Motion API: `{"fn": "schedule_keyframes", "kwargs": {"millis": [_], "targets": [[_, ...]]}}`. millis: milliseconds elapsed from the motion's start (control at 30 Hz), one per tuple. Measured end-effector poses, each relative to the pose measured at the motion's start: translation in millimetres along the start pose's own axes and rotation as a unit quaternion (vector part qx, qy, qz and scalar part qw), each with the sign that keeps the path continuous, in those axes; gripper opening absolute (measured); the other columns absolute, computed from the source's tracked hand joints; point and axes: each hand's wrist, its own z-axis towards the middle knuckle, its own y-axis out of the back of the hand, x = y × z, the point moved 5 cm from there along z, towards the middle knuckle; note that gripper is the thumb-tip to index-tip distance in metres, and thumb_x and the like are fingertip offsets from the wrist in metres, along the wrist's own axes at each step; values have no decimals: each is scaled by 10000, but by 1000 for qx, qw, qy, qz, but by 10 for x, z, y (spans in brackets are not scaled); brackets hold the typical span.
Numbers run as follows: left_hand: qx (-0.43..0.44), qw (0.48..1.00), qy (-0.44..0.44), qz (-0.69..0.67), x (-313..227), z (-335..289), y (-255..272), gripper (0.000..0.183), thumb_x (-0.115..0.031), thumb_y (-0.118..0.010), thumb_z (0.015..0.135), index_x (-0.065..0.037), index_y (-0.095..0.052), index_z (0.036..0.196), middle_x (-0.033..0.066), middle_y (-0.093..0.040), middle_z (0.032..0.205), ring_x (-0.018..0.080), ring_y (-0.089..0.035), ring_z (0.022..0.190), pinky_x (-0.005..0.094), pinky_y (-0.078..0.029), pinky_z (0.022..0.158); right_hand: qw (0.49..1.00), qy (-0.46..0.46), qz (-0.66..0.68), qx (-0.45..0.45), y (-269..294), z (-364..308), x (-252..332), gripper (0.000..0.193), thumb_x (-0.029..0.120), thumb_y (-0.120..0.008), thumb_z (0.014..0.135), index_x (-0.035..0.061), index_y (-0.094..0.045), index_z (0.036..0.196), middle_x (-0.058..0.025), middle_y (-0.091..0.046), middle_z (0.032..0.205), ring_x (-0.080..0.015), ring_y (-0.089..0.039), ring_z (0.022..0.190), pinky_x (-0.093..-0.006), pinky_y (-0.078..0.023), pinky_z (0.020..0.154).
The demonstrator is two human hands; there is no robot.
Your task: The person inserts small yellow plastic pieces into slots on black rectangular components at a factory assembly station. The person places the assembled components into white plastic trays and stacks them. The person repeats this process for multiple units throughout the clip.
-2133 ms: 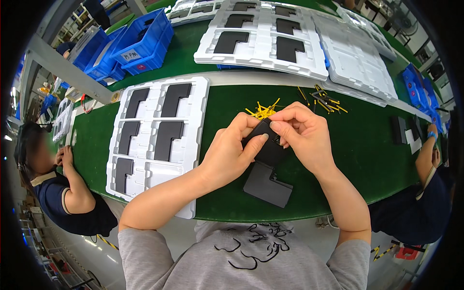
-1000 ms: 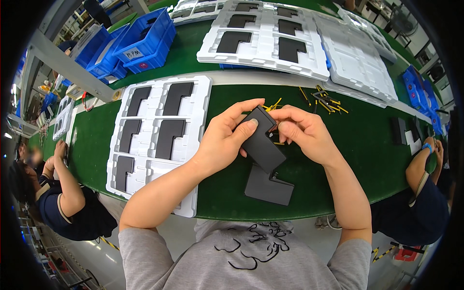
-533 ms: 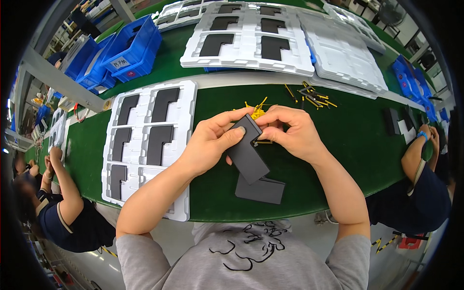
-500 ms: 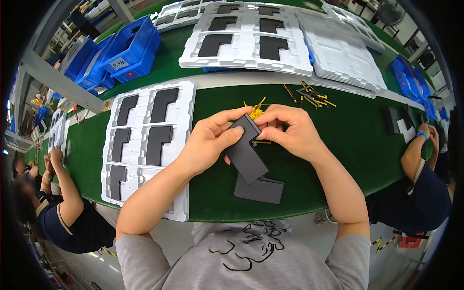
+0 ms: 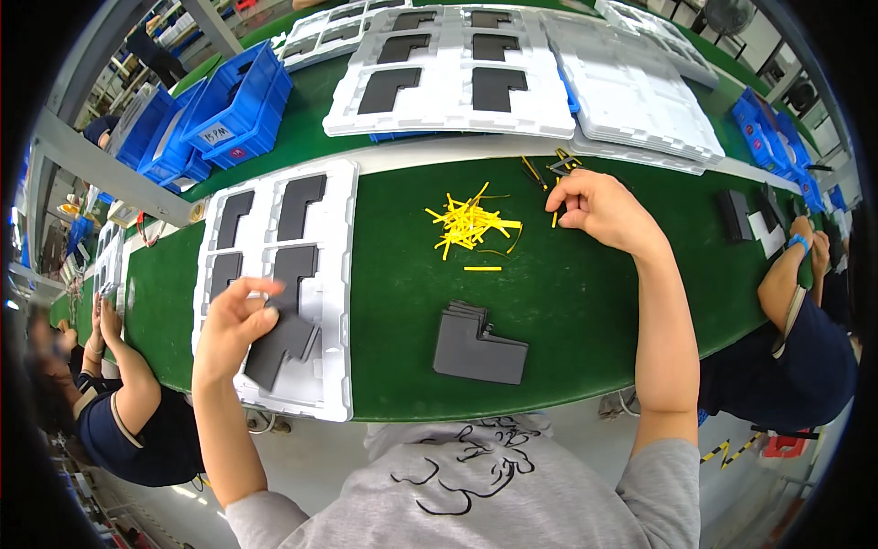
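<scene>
A dark grey L-shaped block (image 5: pixel 279 355), tilted over the near part of a white tray (image 5: pixel 337 366), is held at its upper edge by my left hand (image 5: pixel 230 329). At the far side of the table my right hand (image 5: pixel 599 210) is closed in a pinch. A thin yellow and black strip (image 5: pixel 554 218) shows at its fingertips. Just beyond that hand lie more black and yellow strips (image 5: pixel 565 163). To its left spreads a heap of yellow strips (image 5: pixel 468 224), with one single yellow strip (image 5: pixel 482 268) apart. A small stack of L-shaped blocks (image 5: pixel 480 352) rests near the table edge.
Behind stand a tray filled with L-shaped blocks (image 5: pixel 448 123) and a stack of white trays (image 5: pixel 640 101). Blue bins (image 5: pixel 240 101) sit at the back left. Co-workers sit at both sides, one person's arm (image 5: pixel 137 380) at left, another's (image 5: pixel 777 293) at right.
My hands have parted. The left carried its L-shaped block left to the tray; the right moved to the far right, with a strip at its fingertips. The yellow heap is uncovered.
</scene>
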Motion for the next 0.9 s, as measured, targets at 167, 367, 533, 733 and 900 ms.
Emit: {"fn": "schedule_keyframes", "kwargs": {"millis": [167,367,533,733,900], "targets": [[-148,971,35,187,362,-490,308,153,41,-601,834,16,-571,982,-52,-527,636,17,-462,591,183,-362,525,989,85,-122,-10,-1,15,150,46,17,-641,777,14,-595,783,-100,-565,793,-270,-577,750,-375,-465,696],[-286,926,6,247,225,-511,-69,165,-36,-690,819,14,-609,954,-55,-445,662,29,-391,606,205,-330,531,994,96,-58,-13,-133,-36,141,62,28,-533,882,2,-480,865,-101,-481,813,-233,-498,769,-331,-421,707],[-329,833,-34,443,161,-589,-187,252,-162,-748,764,-63,-606,948,29,-508,715,188,-517,637,325,-427,570,997,65,-16,-24,-110,-3,225,79,56,-495,937,21,-459,876,-54,-445,739,-144,-448,667,-291,-402,626],[-364,790,-158,467,18,-496,-225,175,-98,-718,778,-71,-582,885,54,-545,784,220,-572,658,347,-456,546,989,23,146,-12,-273,-107,428,67,77,-471,956,41,-477,899,-22,-516,732,-87,-495,593,-238,-427,546],[-159,911,-248,289,-453,-137,-657,72,9,-666,800,-40,-634,841,39,-575,733,133,-566,622,237,-435,549,967,78,235,68,-483,-134,719,58,-13,-533,906,11,-514,955,-33,-552,763,-94,-550,613,-237,-471,561]]}}
